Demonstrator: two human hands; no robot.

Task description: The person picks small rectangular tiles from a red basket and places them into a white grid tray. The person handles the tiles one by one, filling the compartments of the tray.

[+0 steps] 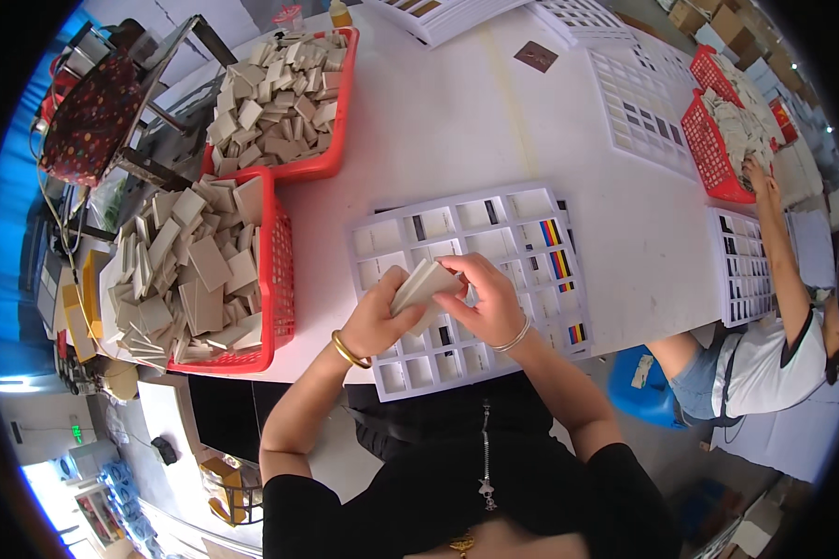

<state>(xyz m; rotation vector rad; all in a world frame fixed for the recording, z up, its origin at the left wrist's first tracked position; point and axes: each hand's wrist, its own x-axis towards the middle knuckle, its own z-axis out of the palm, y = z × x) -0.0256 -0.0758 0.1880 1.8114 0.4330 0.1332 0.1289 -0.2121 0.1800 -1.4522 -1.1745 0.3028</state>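
Holding a short stack of pale tiles (426,284) between both hands, above the middle of a white compartment tray (375,240). Gripping the stack's left part with the left hand (375,315), closed around it, and pinching the right end between thumb and fingers of the right hand (488,303), with that grip closed on it too. Wearing a gold bangle (348,352) on the left wrist and a silvery bangle (515,337) on the right.

Under the hands, at the near edge of the bench (419,121), that same tray, turned slightly askew, with dark strips (491,212) in some compartments and striped coloured pieces (559,265) along the right side.

On the left, a near red basket (268,279), heaped with loose tiles (208,264); just beside it, farther away, a far red basket (349,93), likewise heaped. Past that, a small bottle (340,14). At the far side, a pile of white trays (447,19) and, nearer, a dark square card (536,57), flat on the bench.

To the right, a co-worker's hand (760,177) at a right-hand red basket (707,158) full of pale pieces (738,130), with a blue stool (645,389) below the bench's near edge.
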